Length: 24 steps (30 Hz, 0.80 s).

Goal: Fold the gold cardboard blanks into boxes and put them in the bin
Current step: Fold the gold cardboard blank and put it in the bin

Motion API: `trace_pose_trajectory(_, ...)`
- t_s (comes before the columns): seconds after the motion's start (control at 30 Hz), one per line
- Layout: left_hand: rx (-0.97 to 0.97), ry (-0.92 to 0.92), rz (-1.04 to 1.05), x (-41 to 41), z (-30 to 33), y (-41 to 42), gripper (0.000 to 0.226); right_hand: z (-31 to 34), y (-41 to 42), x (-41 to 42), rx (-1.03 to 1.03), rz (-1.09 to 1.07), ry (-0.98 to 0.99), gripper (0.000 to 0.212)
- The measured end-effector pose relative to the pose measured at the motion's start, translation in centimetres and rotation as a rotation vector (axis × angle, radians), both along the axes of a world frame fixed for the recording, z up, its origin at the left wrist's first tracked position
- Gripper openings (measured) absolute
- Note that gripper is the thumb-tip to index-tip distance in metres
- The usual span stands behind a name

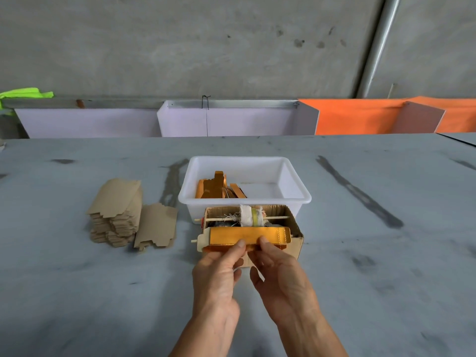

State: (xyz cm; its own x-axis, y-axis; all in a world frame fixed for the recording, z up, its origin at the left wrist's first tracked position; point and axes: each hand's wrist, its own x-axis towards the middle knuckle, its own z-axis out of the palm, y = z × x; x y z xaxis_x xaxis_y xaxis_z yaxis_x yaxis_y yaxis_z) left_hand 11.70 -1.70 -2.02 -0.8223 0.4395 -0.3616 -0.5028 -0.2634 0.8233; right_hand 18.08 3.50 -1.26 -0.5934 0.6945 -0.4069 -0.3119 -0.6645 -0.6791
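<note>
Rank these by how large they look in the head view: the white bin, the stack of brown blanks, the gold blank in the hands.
1. white bin, clearly largest.
2. stack of brown blanks.
3. gold blank, partly hidden by the left hand and right hand; close to the stack, so this order is unsure.

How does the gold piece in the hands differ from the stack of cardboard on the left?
The gold piece shows a shiny gold face; the stack shows dull brown.
The gold piece is a single one, pinched by the left hand and right hand over a small cardboard box; the stack is many flat sheets lying on the table, untouched.
Both look like die-cut card with notched flaps.
</note>
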Motion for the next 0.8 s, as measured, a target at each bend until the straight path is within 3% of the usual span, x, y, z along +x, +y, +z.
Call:
trace_pose_trajectory(0.23,-0.016,0.02,-0.023,0.6,-0.5,0.1,0.013,-0.2,-0.3,-0.3,0.046,-0.044,-0.056,0.019)
trace_pose_trajectory(0.37,-0.059,0.013,-0.043,0.6,-0.8,-0.1,0.014,-0.6,0.0,-0.4,0.034,-0.127,-0.096,0.016)
trace_pose_trajectory(0.8,-0.131,0.032,0.024,-1.4,-1.7,-1.1,0.015,-2.0,1.0,0.7,0.054,-0.119,-0.222,0.021)
